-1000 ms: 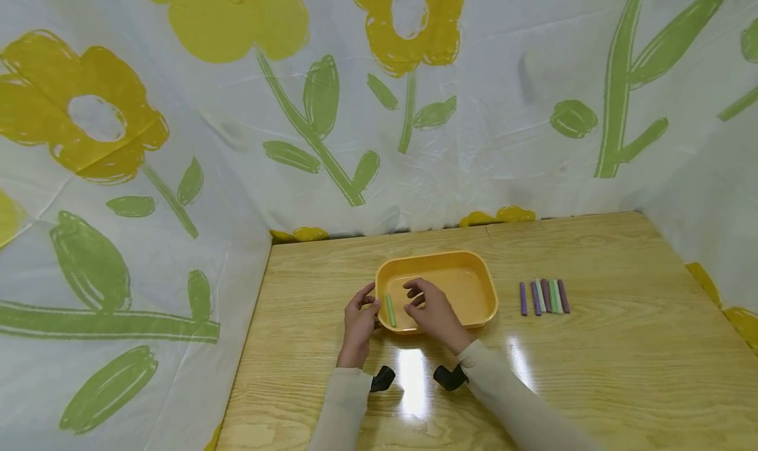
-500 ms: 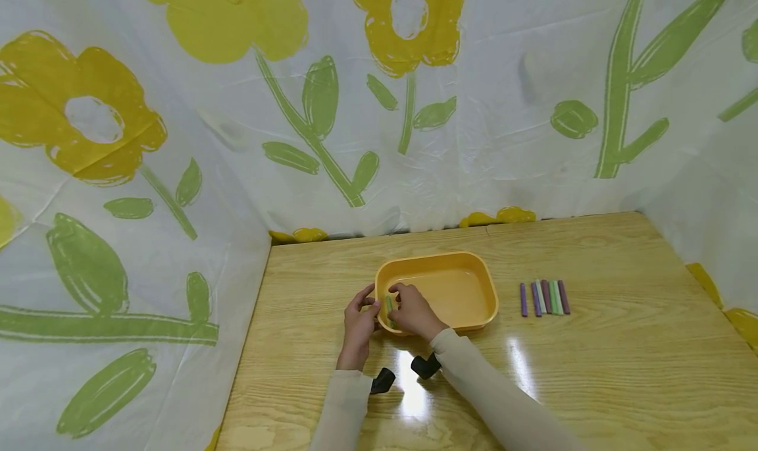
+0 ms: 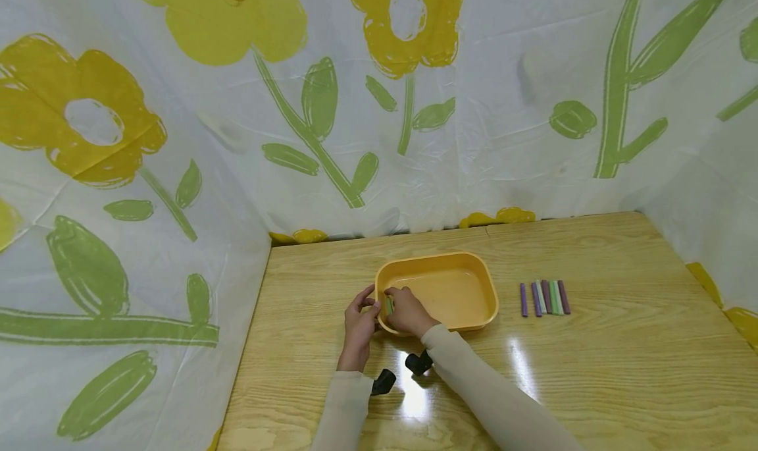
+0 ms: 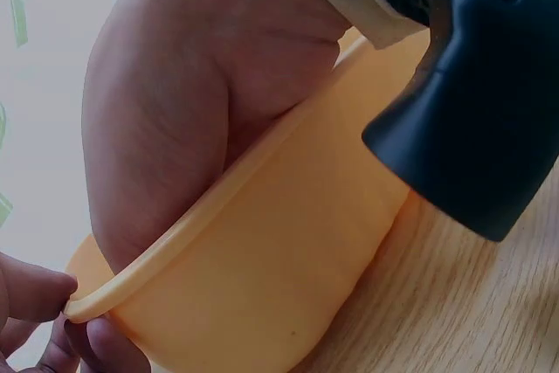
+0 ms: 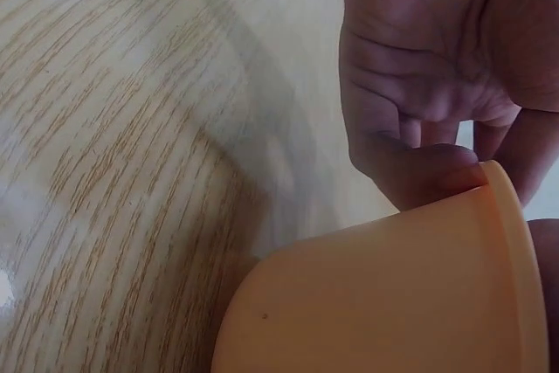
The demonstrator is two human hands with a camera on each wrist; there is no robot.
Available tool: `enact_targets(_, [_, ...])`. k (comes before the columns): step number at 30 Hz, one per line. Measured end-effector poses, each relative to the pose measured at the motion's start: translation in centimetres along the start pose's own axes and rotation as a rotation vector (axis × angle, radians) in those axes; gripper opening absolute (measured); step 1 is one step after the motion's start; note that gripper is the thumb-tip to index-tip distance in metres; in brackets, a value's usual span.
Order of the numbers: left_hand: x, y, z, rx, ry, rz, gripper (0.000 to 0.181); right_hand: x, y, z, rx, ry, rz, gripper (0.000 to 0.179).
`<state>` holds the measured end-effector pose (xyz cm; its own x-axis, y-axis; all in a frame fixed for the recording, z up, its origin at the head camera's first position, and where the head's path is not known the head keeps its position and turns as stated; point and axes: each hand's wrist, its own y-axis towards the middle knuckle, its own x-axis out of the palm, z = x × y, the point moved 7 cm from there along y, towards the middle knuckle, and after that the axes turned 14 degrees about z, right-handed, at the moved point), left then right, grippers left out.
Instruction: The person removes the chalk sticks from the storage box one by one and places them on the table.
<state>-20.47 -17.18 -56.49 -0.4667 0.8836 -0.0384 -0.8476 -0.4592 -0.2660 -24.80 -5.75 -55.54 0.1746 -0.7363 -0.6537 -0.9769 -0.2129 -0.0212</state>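
Observation:
A shallow yellow-orange plastic tray (image 3: 456, 293) stands on the wooden table. My left hand (image 3: 358, 326) pinches its left rim; the left wrist view shows thumb and fingers (image 4: 39, 290) on either side of that rim. Inside the tray's left end, my right hand (image 3: 410, 311) holds a green chalk stick (image 3: 389, 305) at its fingertips. The palm hides part of the stick. In the left wrist view the right hand (image 4: 183, 102) reaches down over the near wall, its fingertips out of sight behind it.
Right of the tray, several purple, white and green chalk sticks (image 3: 551, 297) lie in a row, one purple stick (image 3: 524, 299) slightly apart. A flower-printed cloth (image 3: 503, 122) hangs behind the table (image 3: 639, 345). Black wrist-camera mounts (image 3: 383, 382) sit under both forearms.
My right hand has moved left inside the tray to the green chalk stick, and its fingers have drawn together around it. The left hand has stayed on the rim.

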Motion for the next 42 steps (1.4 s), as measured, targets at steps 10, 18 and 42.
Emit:
enact_targets(10, [0.1, -0.1, 0.1, -0.004, 0.009, -0.007, 0.046, 0.0, 0.1, 0.2, 0.001, -0.006, 0.006, 0.04])
enact_targets(18, [0.1, -0.1, 0.1, -0.003, -0.001, -0.009, 0.046, -0.3, 0.1, 0.7, 0.005, 0.054, 0.042, 0.036])
enact_targets(42, [0.0, 0.0, -0.2, 0.001, -0.014, -0.027, 0.045, -13.7, -4.2, 5.3, 0.064, 0.319, 0.378, 0.04])
